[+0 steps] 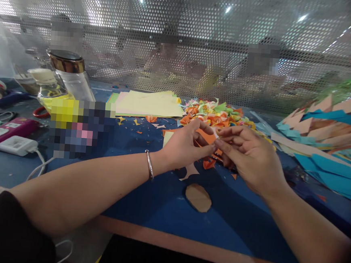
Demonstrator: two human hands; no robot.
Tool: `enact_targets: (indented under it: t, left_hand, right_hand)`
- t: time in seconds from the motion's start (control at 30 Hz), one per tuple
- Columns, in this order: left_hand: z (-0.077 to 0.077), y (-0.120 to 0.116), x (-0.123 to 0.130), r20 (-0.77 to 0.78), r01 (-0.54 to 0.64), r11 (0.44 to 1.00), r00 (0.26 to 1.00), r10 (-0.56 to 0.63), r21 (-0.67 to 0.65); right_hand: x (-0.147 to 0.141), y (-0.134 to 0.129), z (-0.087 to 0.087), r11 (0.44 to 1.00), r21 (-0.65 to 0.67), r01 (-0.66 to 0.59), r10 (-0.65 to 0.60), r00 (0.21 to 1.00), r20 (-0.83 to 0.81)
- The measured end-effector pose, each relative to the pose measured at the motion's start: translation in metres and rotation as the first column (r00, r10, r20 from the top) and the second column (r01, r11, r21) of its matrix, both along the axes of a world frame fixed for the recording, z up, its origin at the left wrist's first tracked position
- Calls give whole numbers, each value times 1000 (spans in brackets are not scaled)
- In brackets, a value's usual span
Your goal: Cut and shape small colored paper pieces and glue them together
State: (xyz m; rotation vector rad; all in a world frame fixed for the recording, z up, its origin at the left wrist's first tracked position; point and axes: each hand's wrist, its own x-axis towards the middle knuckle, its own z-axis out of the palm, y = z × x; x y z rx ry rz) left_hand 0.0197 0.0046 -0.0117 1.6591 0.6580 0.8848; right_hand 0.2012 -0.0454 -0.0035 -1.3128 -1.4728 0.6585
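Paper (216, 133) | beyond cardboard oval (198, 198) | right hand (254, 160) pinches it, left hand (186, 142) meets it opposite; left's closure I can't tell | long axis unclear

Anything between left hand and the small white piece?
Nothing visible. The left hand comes right up to the small white piece, which the right hand pinches; part of it is hidden. The brown oval lies well below.

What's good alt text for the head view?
A person's left hand and right hand meet at a small pale piece above a blue table. An oval brown piece lies nearer the wearer; behind the hands are a paper stack and a colourful heap of paper cutouts.
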Motion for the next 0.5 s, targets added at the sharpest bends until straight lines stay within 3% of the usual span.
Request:
enact_targets:
  t: [0.5]
  left_hand:
    - [1,-1,3,42,9,1000,999,-8,-21]
  right_hand:
    - [0,-3,0,1000,14,12,-12,1000,8]
